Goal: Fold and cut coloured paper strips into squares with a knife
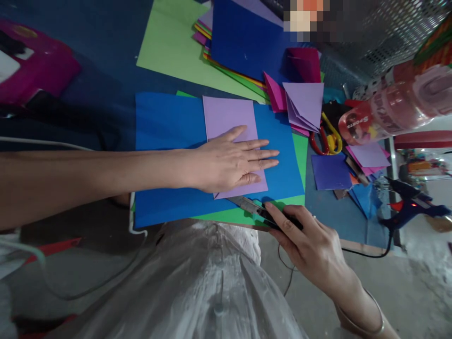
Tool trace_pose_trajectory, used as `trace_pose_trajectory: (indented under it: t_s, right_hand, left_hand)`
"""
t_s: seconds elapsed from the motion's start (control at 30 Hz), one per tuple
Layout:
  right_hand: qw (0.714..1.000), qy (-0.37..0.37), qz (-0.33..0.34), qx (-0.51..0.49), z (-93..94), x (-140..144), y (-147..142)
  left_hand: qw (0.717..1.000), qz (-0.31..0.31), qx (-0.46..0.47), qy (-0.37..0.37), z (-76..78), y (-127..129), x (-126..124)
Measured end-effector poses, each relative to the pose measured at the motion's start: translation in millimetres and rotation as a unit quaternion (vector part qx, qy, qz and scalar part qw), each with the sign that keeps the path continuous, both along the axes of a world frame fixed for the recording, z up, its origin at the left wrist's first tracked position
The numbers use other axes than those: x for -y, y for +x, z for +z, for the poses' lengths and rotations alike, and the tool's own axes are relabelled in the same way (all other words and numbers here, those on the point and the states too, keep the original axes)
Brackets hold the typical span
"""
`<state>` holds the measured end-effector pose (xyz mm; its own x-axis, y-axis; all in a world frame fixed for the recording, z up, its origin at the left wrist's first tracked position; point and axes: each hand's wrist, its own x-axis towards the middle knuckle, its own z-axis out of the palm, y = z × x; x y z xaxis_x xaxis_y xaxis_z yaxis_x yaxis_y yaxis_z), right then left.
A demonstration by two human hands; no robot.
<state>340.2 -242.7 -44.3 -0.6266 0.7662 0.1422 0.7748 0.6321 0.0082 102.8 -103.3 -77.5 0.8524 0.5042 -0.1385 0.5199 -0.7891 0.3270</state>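
My left hand (pixel 233 160) lies flat, fingers spread, on a folded lilac paper (pixel 229 115). That paper rests on a blue sheet (pixel 165 122), and green paper (pixel 226 217) shows from beneath the blue. In my right hand (pixel 310 240) is a black-handled utility knife (pixel 251 207), gripped with the index finger stretched along it. Its blade points left and reaches the near edge of the lilac paper. The blade's tip is partly hidden at that edge.
Stacked coloured sheets (pixel 247 42) and folded lilac cards (pixel 305 104) lie at the back. Scissors (pixel 330 136), a pink bottle (pixel 391 108), a purple square (pixel 331 172) and a glue gun (pixel 413 202) with a lit red light are on the right. A magenta object (pixel 38 61) stands left.
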Motion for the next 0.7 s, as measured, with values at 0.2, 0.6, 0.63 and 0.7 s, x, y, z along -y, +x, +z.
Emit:
trace_pose_trajectory:
  t_s: [0.2, 0.6, 0.63, 0.7]
  right_hand:
    - [1.0, -0.001, 0.009, 0.0, -0.7, -0.9, -2.2]
    - [1.0, -0.018, 0.016, 0.001, 2.3, -3.5, -4.4]
    - [1.0, -0.02, 0.017, -0.002, 2.2, -3.7, -4.7]
    - [0.999, -0.021, 0.023, -0.008, 2.3, -4.3, -5.7]
  left_hand:
    - [1.0, -0.003, 0.007, 0.007, -0.6, 0.1, -0.2]
    - [0.997, 0.022, 0.05, -0.044, 1.9, 1.1, 0.3]
    - [0.997, 0.023, 0.05, -0.045, 2.2, 1.3, 0.3]
    - [0.998, 0.02, 0.042, -0.039, 1.8, 1.4, 0.2]
